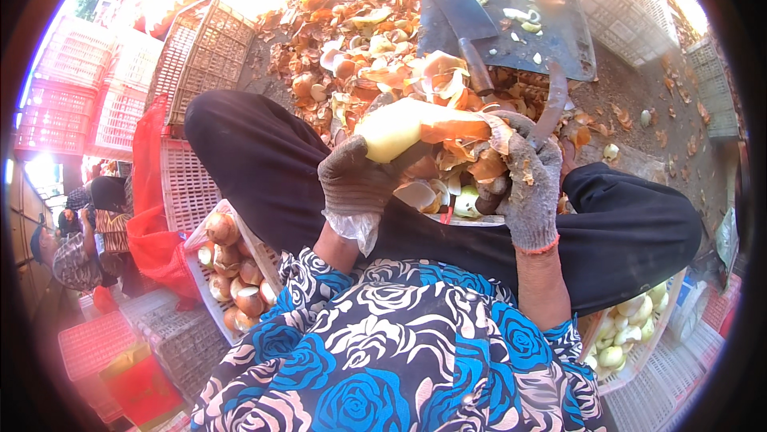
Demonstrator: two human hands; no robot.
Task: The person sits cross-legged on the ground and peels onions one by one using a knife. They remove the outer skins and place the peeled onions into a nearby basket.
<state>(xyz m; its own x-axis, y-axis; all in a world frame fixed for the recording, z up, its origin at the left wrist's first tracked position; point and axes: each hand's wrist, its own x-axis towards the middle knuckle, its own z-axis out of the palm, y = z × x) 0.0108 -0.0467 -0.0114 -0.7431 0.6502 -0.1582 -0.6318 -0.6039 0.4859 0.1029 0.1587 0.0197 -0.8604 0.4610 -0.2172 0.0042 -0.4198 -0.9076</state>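
Observation:
My left hand, in a dirty knit glove with clear plastic at the wrist, holds a partly peeled onion. A strip of brown onion skin stretches from the onion to my right hand. That hand, in a grey knit glove, grips a small knife with its blade pointing up and away from me; its fingers also pinch the skin. Below and between the hands lie loose skins and a pale onion. A cleaver rests on a dark board beyond them.
Onion skins are heaped ahead, beside the dark board. A crate of unpeeled onions stands at my left, a crate of peeled onions at my right. Stacked plastic crates stand far left. Another person is at the left.

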